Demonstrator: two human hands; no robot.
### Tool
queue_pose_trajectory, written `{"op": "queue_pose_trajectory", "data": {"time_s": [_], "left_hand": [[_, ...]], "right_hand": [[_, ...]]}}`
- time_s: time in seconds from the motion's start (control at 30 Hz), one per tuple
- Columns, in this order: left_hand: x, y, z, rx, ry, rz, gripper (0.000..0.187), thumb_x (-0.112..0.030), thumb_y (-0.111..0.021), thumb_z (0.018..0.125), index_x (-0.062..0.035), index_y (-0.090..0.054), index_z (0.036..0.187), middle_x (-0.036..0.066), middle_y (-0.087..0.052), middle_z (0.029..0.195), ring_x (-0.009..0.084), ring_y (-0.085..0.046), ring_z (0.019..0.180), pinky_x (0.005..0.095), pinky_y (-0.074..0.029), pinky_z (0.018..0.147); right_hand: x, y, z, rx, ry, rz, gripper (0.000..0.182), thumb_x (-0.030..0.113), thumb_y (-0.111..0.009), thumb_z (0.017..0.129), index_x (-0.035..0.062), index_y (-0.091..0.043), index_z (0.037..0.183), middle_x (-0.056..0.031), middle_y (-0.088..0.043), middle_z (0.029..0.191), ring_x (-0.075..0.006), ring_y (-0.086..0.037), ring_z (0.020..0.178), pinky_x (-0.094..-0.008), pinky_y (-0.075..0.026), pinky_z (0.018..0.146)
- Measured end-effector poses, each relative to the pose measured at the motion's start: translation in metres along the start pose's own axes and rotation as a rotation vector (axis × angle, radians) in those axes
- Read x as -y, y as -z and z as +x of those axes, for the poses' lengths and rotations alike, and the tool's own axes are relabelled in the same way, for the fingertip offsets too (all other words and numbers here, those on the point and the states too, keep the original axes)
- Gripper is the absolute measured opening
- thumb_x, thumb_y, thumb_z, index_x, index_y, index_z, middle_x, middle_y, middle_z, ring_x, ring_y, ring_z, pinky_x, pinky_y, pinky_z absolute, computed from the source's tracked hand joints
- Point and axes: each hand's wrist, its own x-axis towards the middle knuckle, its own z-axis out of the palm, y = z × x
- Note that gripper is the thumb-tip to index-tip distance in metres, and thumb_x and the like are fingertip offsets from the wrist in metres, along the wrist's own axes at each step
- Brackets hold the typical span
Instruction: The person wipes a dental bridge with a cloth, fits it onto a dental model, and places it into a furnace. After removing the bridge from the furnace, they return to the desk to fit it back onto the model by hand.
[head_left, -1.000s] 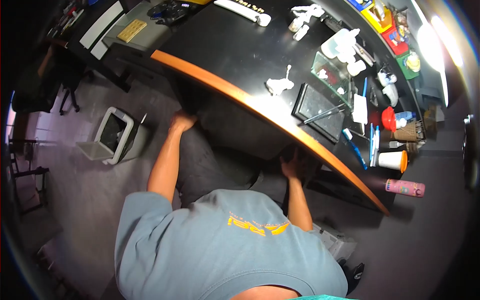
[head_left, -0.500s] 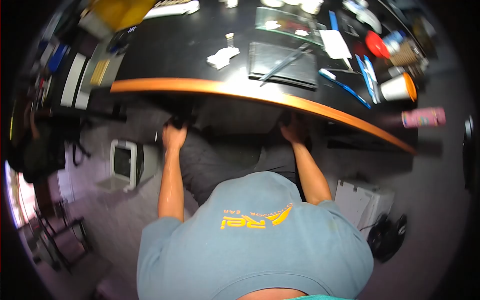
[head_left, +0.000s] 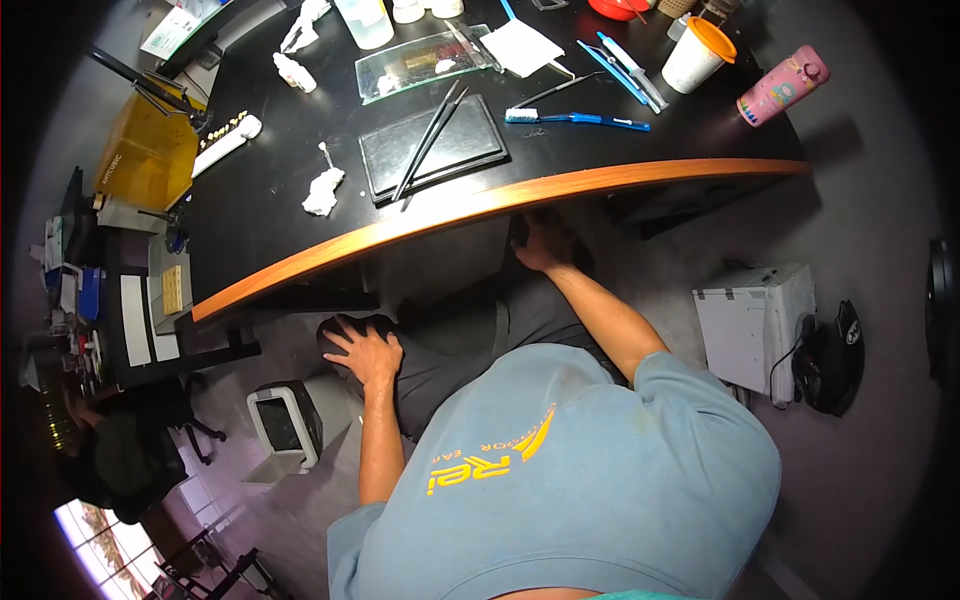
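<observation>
My left hand [head_left: 368,354] lies on my left knee with its fingers spread, holding nothing. Under the table edge, my right hand [head_left: 546,243] rests on my other knee; it is in shadow, but its fingers look laid out over the knee. Both hands are below the black tabletop [head_left: 270,200]. Above them, two thin brushes [head_left: 428,148] lie crossed at a slant over a flat black case [head_left: 475,140]. A blue toothbrush [head_left: 580,119] lies to the right of the case, and a crumpled tissue [head_left: 323,192] to its left.
Further back are a glass plate [head_left: 420,65], a white paper [head_left: 522,48], a cup with an orange rim [head_left: 697,55] and a pink bottle [head_left: 783,87]. A bin [head_left: 285,425] stands on the floor at left, a white box [head_left: 755,325] at right. A person [head_left: 120,465] is at far left.
My view has turned, so the table appears tilted the other way and more of its left side shows. My left hand has spread its fingers on the knee; my right hand stays under the edge.
</observation>
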Motion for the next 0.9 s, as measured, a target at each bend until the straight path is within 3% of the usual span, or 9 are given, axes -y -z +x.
{"op": "queue_pose_trajectory", "data": {"time_s": [0.23, 0.67, 0.87, 0.9], "left_hand": [[0.003, -0.008, 0.009, -0.028, 0.039, -0.026, 0.053, -0.043, -0.068, 0.084, -0.0113, -0.072, 0.126, 0.018, -0.029, 0.165, 0.0485, -0.012, 0.153, 0.0812, -0.018, 0.11], [0.004, -0.008, 0.009, -0.069, 0.09, -0.108, 0.045, -0.04, -0.069, 0.083, -0.0113, -0.077, 0.116, 0.014, -0.037, 0.161, 0.0435, -0.017, 0.154, 0.0776, -0.017, 0.113], [0.004, -0.008, 0.01, -0.074, 0.104, -0.111, 0.046, -0.041, -0.07, 0.082, -0.0106, -0.077, 0.116, 0.014, -0.039, 0.16, 0.0426, -0.018, 0.154, 0.0767, -0.017, 0.114], [0.004, -0.008, 0.011, -0.083, 0.103, -0.117, 0.046, -0.04, -0.07, 0.082, -0.0103, -0.076, 0.117, 0.014, -0.039, 0.16, 0.0423, -0.018, 0.154, 0.0766, -0.018, 0.114]], "right_hand": [[-0.003, -0.003, -0.004, -0.046, 0.026, 0.001, 0.095, 0.051, -0.071, 0.083, 0.0296, -0.024, 0.162, -0.0357, -0.014, 0.161, -0.0602, -0.008, 0.149, -0.0783, -0.012, 0.112], [0.002, 0.008, -0.009, -0.004, -0.011, 0.009, 0.098, 0.05, -0.071, 0.082, 0.029, -0.02, 0.163, -0.0374, -0.013, 0.161, -0.0598, -0.007, 0.149, -0.0763, -0.011, 0.114], [-0.003, -0.002, -0.009, 0.07, 0.073, -0.04, 0.094, 0.05, -0.067, 0.088, 0.0254, -0.019, 0.164, -0.037, 0.003, 0.164, -0.0582, 0.002, 0.151, -0.0767, -0.006, 0.114], [0.004, 0.018, -0.025, 0.164, 0.12, -0.134, 0.086, 0.051, -0.064, 0.093, 0.0194, -0.025, 0.163, -0.0341, -0.009, 0.166, -0.0493, -0.009, 0.155, -0.0677, -0.013, 0.12]]}}
